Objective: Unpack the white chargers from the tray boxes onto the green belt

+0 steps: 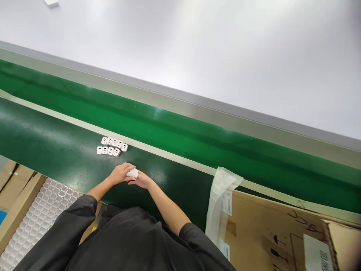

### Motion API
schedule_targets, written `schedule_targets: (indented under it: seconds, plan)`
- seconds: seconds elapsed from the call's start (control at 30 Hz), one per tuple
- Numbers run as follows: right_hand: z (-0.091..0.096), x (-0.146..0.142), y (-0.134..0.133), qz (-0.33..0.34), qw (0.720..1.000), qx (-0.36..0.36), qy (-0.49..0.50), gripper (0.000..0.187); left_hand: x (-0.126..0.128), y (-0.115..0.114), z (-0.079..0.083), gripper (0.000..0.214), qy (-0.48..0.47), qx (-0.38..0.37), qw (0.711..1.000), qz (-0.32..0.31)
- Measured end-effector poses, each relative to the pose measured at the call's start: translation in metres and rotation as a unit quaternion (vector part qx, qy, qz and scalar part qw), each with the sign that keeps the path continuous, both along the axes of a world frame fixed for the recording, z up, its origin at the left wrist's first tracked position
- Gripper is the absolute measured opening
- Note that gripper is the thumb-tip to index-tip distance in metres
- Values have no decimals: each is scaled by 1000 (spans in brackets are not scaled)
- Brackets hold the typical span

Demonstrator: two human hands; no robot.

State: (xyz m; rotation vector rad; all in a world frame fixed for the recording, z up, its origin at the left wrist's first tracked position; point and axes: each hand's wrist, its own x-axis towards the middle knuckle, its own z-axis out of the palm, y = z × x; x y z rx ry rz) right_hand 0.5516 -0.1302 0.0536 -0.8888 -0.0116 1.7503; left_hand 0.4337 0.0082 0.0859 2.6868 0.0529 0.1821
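while the left hand (122, 174) holds a white piece (132, 172) in closed fingers lower-left of centre, the right hand (143, 180) meets it, finger spread unclear; slack fingertips could drop it onto the green bench (183, 184).

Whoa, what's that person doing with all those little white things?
The person is holding one white piece at the green table. The left hand grips it, and the right hand is right up against it. Nine more pieces sit nearby in two rows, five in the farther row and four in the nearer. Down on the left, a box holds lots of pale things.
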Motion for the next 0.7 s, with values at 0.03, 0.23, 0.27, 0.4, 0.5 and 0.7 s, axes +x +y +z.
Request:
schedule_targets:
  seconds: [0.03, 0.23, 0.27, 0.4, 0.5, 0.7]
  plan:
    - [0, 2, -2, 3, 1000, -4, -10, 37, 2, 5, 0, 57, 4, 10, 1000, 4]
    - [8, 14, -33, -30, 994, -30, -102, 43, 16, 40, -2, 44, 37, 92, 994, 44]
    - [10, 16, -41, -28, 992, -32, -115, 43, 19, 45, -2, 42, 42, 102, 993, 44]
    - [15, 15, -76, -27, 985, -42, -164, 42, 28, 55, -4, 38, 50, 135, 988, 56]
    - [14, 8, -104, -41, 978, -55, -196, 44, 31, 61, -1, 42, 50, 153, 984, 72]
    - [20, -17, -193, -114, 956, -94, -253, 56, 25, 48, 13, 54, -7, 181, 976, 119]
